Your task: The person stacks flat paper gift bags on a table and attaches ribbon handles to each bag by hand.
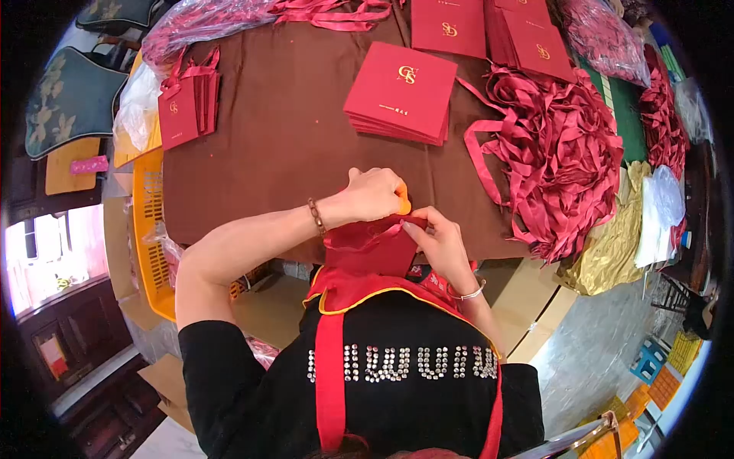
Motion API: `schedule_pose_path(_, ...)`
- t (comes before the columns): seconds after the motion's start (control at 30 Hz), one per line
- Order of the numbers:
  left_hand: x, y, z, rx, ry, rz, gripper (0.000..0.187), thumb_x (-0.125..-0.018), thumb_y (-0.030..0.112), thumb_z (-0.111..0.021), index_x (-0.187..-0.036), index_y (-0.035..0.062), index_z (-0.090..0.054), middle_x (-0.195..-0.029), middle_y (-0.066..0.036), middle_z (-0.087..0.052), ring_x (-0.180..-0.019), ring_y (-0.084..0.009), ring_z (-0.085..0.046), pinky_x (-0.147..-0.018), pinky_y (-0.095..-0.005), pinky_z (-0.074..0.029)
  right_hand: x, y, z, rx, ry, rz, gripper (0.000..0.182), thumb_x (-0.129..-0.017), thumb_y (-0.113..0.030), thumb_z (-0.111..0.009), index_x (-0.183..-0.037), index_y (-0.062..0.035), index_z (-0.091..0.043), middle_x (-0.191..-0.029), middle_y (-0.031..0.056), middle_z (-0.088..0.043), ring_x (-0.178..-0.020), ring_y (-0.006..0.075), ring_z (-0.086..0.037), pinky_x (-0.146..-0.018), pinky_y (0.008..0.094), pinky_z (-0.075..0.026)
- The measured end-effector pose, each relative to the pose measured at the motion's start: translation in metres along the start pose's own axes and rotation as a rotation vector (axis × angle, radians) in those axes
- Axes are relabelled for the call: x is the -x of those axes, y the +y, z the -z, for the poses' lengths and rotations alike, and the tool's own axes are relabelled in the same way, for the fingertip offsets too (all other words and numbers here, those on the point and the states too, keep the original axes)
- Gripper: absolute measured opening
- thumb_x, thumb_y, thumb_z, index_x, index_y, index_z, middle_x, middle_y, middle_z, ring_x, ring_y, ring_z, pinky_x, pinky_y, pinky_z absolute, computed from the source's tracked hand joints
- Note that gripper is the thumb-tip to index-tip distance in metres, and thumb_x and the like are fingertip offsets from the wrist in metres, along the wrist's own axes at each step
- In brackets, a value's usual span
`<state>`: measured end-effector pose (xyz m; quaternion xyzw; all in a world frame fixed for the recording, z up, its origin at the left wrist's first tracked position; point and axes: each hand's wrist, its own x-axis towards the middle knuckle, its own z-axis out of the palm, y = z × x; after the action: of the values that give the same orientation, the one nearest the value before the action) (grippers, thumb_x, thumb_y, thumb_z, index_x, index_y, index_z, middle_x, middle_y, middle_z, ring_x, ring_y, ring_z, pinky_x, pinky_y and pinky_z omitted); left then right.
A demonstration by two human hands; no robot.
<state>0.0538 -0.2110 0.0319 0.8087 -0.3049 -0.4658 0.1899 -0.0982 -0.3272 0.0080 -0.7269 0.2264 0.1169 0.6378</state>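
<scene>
A red paper bag [378,256] is held upright against the table's front edge, close to my red apron [367,289]. Across its top runs a red ribbon [359,246]. My left hand [371,193] is closed in a fist over the bag's top edge, with an orange cover on a fingertip; what its fingers grip is hidden. On the right, my right hand [440,241] pinches the ribbon at the bag's top corner. Beyond my hands lies a stack of flat red bags [401,88] with gold lettering.
A large heap of red ribbons [554,161] covers the table's right side. More red bags [527,34] lie at the back right. Finished-looking bags with ribbon handles [187,107] stand at the left. A yellow crate [155,237] sits beside the brown-covered table [267,138].
</scene>
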Motion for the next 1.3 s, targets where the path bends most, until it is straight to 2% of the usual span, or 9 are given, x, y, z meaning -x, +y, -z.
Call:
schedule_pose_path(0.17,-0.004,0.001,0.022,0.215,0.140,0.003,0.019,-0.077,0.017,-0.057,-0.078,-0.0004,-0.065,-0.066,-0.008,-0.062,-0.066,-0.0189,-0.057,-0.064,-0.0352,-0.045,0.003,0.002,-0.001,-0.006,-0.031,0.258,0.013,-0.085,-0.011,-0.064,-0.092,-0.0013,-0.060,-0.065,-0.0032,-0.054,-0.059,0.0015,-0.045,-0.052,0.0188,-0.039)
schedule_pose_path(0.2,-0.012,-0.014,0.021,0.307,0.081,-0.156,0.021,-0.080,0.016,-0.055,-0.081,-0.0023,-0.064,-0.070,-0.006,-0.061,-0.065,-0.0162,-0.054,-0.064,-0.0306,-0.044,0.002,0.005,-0.002,0.036,-0.013,0.286,0.014,-0.085,-0.010,-0.064,-0.095,-0.0010,-0.058,-0.069,-0.0023,-0.055,-0.061,0.0016,-0.046,-0.053,0.0188,-0.041)
schedule_pose_path(0.53,-0.017,-0.008,0.013,0.484,-0.104,-0.084,0.017,-0.089,0.016,-0.043,-0.088,0.0020,-0.053,-0.079,-0.008,-0.059,-0.066,-0.0153,-0.057,-0.062,-0.0291,-0.047,-0.007,0.024,-0.016,0.143,0.024,0.508,0.039,-0.080,-0.006,-0.068,-0.112,-0.0018,-0.046,-0.085,0.0085,-0.059,-0.075,0.0120,-0.059,-0.063,0.0263,-0.050)
schedule_pose_path(0.7,-0.023,-0.001,0.005,0.713,0.172,-0.090,0.017,-0.090,0.020,-0.047,-0.084,0.0054,-0.054,-0.069,-0.004,-0.055,-0.060,-0.0120,-0.051,-0.050,-0.0270,-0.041,-0.008,0.033,-0.013,0.118,-0.031,0.453,0.042,-0.078,-0.009,-0.070,-0.112,-0.0021,-0.046,-0.095,0.0126,-0.061,-0.085,0.0154,-0.061,-0.068,0.0281,-0.050)
schedule_pose_path(0.77,-0.023,-0.009,0.024,1.142,0.321,-0.073,0.015,-0.089,0.019,-0.049,-0.082,0.0075,-0.055,-0.067,-0.002,-0.054,-0.056,-0.0103,-0.047,-0.048,-0.0259,-0.037,-0.004,0.025,-0.009,0.131,-0.092,0.403,0.042,-0.080,-0.012,-0.068,-0.114,-0.0026,-0.046,-0.100,0.0190,-0.059,-0.087,0.0349,-0.059,-0.075,0.0371,-0.047)
schedule_pose_path(0.93,-0.011,-0.008,0.030,1.491,0.520,-0.126,0.013,-0.089,0.014,-0.049,-0.080,0.0074,-0.054,-0.069,-0.001,-0.051,-0.055,-0.0105,-0.043,-0.048,-0.0263,-0.035,-0.007,0.013,-0.004,0.069,-0.184,0.266,0.043,-0.080,-0.011,-0.068,-0.114,-0.0027,-0.044,-0.093,0.0168,-0.061,-0.079,0.0257,-0.062,-0.070,0.0334,-0.048)
schedule_pose_path(1.1,0.026,-0.001,0.038,0.837,0.454,-0.302,0.017,-0.093,0.015,-0.048,-0.097,0.0022,-0.059,-0.092,-0.004,-0.060,-0.079,-0.0118,-0.055,-0.070,-0.0238,-0.044,-0.015,0.044,-0.005,-0.365,-0.179,0.278,0.041,-0.081,-0.002,-0.067,-0.114,-0.0038,-0.042,-0.090,0.0081,-0.062,-0.082,0.0128,-0.059,-0.072,0.0287,-0.050)
schedule_pose_path(1.13,0.032,-0.012,0.040,0.505,0.513,-0.422,0.024,-0.096,0.016,-0.046,-0.111,0.0018,-0.058,-0.104,-0.004,-0.061,-0.096,-0.0106,-0.055,-0.083,-0.0250,-0.043,-0.013,0.040,0.003,-0.354,-0.231,0.197,0.047,-0.079,0.010,-0.063,-0.114,-0.0061,-0.035,-0.108,0.0081,-0.051,-0.100,0.0129,-0.052,-0.087,0.0291,-0.048)
schedule_pose_path(1.3,0.054,-0.037,0.018,0.930,0.528,-0.337,0.028,-0.096,0.013,-0.046,-0.120,0.0011,-0.052,-0.109,-0.005,-0.060,-0.105,-0.0121,-0.053,-0.090,-0.0269,-0.042,-0.013,0.026,0.012,-0.625,-0.127,0.283,0.047,-0.078,0.010,-0.064,-0.113,-0.0058,-0.035,-0.110,0.0095,-0.051,-0.103,0.0159,-0.053,-0.092,0.0326,-0.046)
